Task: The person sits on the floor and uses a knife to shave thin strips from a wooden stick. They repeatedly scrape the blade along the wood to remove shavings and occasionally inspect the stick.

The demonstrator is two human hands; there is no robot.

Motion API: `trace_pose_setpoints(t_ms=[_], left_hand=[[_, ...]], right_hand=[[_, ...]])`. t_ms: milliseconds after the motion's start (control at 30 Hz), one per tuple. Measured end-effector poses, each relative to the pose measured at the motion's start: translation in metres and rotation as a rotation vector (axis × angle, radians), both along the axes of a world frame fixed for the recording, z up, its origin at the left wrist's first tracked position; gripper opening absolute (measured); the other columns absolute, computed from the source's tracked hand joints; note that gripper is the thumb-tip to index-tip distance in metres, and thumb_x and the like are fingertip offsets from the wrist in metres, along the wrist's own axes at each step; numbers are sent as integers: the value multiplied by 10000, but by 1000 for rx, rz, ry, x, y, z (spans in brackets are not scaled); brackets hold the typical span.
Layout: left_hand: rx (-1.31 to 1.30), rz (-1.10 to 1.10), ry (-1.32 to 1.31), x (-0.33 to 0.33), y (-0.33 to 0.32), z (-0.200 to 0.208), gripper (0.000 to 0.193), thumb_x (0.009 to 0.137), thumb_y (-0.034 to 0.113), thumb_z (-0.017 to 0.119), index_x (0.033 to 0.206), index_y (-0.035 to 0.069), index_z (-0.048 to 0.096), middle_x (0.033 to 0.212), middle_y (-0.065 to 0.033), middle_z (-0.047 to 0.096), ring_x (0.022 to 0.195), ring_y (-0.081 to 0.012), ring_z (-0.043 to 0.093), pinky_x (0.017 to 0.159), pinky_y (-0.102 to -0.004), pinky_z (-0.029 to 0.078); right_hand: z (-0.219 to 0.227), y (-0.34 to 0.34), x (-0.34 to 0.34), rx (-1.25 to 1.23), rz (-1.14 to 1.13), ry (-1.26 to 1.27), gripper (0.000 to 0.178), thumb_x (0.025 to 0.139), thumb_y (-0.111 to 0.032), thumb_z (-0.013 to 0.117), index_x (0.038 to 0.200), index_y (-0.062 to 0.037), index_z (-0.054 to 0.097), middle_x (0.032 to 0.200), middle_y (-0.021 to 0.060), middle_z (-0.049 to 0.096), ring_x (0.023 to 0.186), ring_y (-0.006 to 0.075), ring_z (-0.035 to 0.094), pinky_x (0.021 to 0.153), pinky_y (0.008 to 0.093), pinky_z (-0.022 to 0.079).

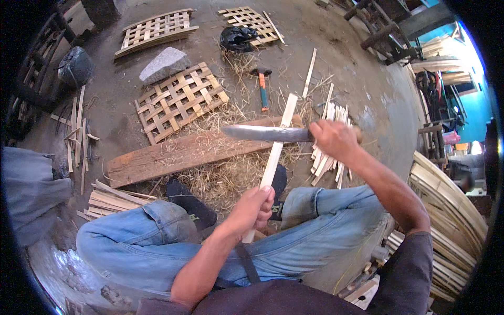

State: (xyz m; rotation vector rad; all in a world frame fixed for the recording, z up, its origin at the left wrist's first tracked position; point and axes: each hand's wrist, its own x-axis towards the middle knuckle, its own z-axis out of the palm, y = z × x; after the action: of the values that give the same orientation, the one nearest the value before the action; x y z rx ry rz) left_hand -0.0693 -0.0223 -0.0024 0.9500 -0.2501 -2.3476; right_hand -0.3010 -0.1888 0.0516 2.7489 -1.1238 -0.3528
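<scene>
My left hand [253,209] is closed around the lower part of a pale bamboo strip [273,161], which slants up and away from me. In my right hand [336,139] is the handle of a large knife [262,133], its long blade pointing left. The blade lies across the strip, above my left hand. Beneath the far part of the strip is a worn wooden plank [173,155], strewn with thin curled shavings [210,181]. Just beyond my right hand lies a pile of pale split strips [328,152].
A woven bamboo panel [181,100] leans by a grey stone [164,64]. Farther off lie two more panels, a black plastic bag [238,38] and a hammer [262,90]. Strip bundles [113,202] sit at left; long bamboo lengths [446,205] are stacked at right.
</scene>
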Motion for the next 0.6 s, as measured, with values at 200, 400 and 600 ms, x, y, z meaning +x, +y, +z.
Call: trace_pose_setpoints(t_ms=[200,400,600], left_hand=[[-20,-3,33,1,0,-7,269,1016,345,405,827,154,411,653,78,289,497,-37,256,414,-210,194],[-2,20,16,2,-7,3,275,1016,335,397,813,152,415,647,82,283,495,-35,246,423,-209,197],[83,35,-3,1,-1,-1,260,1013,350,426,837,159,416,661,76,302,483,-34,244,408,-208,180]], right_hand=[[-1,0,-1,21,37,95,79,864,-114,524,917,-62,550,799,129,637,733,286,688,589,410,557],[-4,18,8,52,21,9,58,822,-121,567,853,-72,576,735,115,626,680,296,669,566,439,542],[21,-16,-28,28,-301,49,113,895,-145,505,909,-47,559,762,132,644,703,292,688,582,422,559]])
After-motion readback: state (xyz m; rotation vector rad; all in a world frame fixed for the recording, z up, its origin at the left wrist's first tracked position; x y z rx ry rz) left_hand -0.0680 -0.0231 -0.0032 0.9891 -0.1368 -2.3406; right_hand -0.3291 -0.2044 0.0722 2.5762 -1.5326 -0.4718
